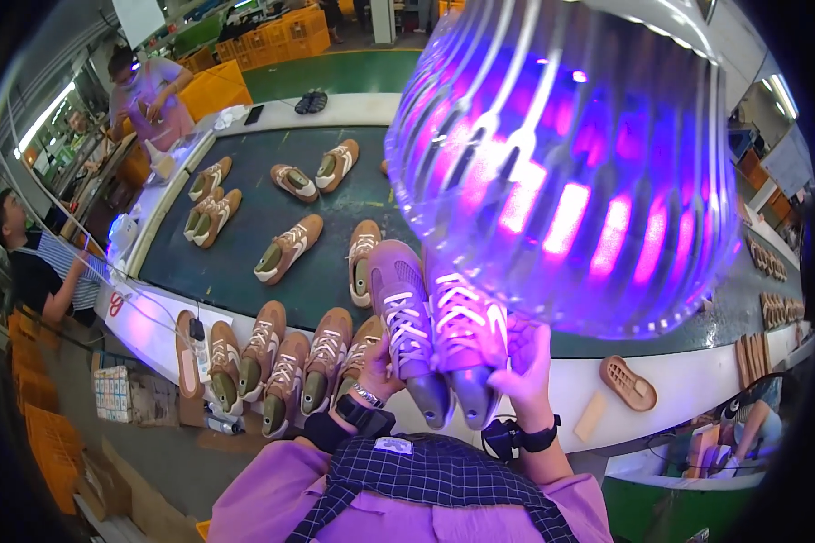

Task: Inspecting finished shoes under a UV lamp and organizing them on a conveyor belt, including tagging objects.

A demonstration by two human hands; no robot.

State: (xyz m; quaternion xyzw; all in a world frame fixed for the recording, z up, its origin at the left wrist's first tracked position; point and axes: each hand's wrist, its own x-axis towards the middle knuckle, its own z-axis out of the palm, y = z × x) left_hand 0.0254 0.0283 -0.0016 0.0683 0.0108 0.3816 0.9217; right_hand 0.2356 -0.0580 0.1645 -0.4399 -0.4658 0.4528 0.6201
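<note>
A pair of brown lace-up shoes [435,330] is held side by side, toes toward the person, under the violet glow of a ribbed lamp [561,163] that fills the upper right. The left hand [378,366] has its fingers [391,342] wrapped closed around the left shoe's side; the right hand [521,362] clamps the right shoe, fingers [527,333] curled over its edge. Just left, a row of shoes [281,362] lines the white counter [688,380] edge, close to the left wrist. Beyond lies the dark conveyor belt [244,262] with scattered shoes and open gaps between them. A loose sole [628,383] lies to the right, apart.
</note>
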